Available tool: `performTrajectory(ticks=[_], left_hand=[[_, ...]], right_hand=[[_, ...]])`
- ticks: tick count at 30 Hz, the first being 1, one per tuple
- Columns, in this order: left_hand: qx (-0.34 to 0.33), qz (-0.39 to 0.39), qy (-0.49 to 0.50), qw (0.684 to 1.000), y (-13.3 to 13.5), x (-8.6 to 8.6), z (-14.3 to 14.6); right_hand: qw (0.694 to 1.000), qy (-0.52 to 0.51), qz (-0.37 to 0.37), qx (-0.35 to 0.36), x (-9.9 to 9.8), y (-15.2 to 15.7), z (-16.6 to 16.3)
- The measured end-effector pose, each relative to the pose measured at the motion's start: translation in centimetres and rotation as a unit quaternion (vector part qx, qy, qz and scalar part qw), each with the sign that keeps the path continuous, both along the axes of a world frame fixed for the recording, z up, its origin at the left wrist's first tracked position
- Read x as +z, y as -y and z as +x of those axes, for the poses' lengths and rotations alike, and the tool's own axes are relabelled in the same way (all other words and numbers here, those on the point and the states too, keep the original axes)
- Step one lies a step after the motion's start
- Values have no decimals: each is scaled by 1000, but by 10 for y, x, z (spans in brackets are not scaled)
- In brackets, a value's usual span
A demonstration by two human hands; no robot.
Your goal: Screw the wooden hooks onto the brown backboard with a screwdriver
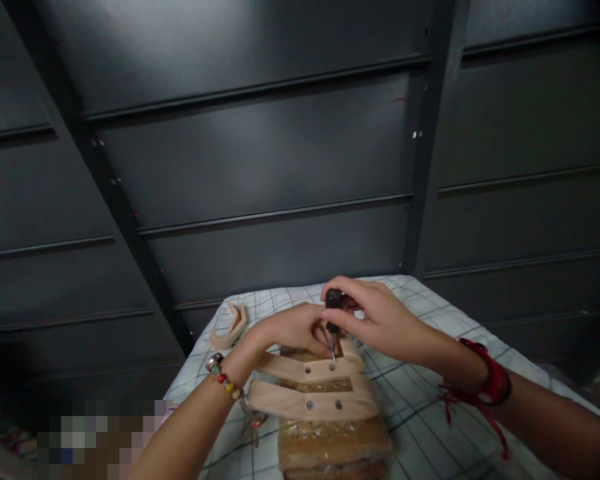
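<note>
My right hand (380, 319) is closed around the black handle of a screwdriver (334, 303), held upright. Its metal shaft points down at a screw hole in a pale curved wooden piece (285, 367). Beside the shaft, my left hand (297, 328) has its fingers curled down behind that piece; what they grip, if anything, is hidden. Nearer to me lies a second wooden piece (323, 404) of similar shape, with two dark screws or holes in it. Both rest across a brown block wrapped in clear plastic (330, 443).
Another curved wooden piece (230, 325) lies at the far left on the white checked cloth (420, 427). A dark grey panelled metal wall (280, 160) rises right behind the table. At the lower left is a blurred-out patch.
</note>
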State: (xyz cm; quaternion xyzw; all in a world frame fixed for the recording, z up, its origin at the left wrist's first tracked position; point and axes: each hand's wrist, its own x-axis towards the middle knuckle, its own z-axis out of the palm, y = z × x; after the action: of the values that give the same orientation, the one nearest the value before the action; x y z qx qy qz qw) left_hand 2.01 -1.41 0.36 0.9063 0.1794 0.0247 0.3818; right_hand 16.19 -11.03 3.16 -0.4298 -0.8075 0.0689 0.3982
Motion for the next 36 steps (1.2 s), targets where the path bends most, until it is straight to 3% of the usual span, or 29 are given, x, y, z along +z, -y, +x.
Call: performTrajectory(ticks=[17, 26, 36], left_hand=[[26, 65, -6, 998, 9, -13, -8], [29, 32, -7, 999, 10, -18, -9], [55, 66, -6, 996, 10, -24, -10]], right_hand=[[999, 28, -22, 9, -5, -4, -3], [997, 21, -70, 8, -8, -6, -5], [998, 55, -17, 25, -28, -13, -9]])
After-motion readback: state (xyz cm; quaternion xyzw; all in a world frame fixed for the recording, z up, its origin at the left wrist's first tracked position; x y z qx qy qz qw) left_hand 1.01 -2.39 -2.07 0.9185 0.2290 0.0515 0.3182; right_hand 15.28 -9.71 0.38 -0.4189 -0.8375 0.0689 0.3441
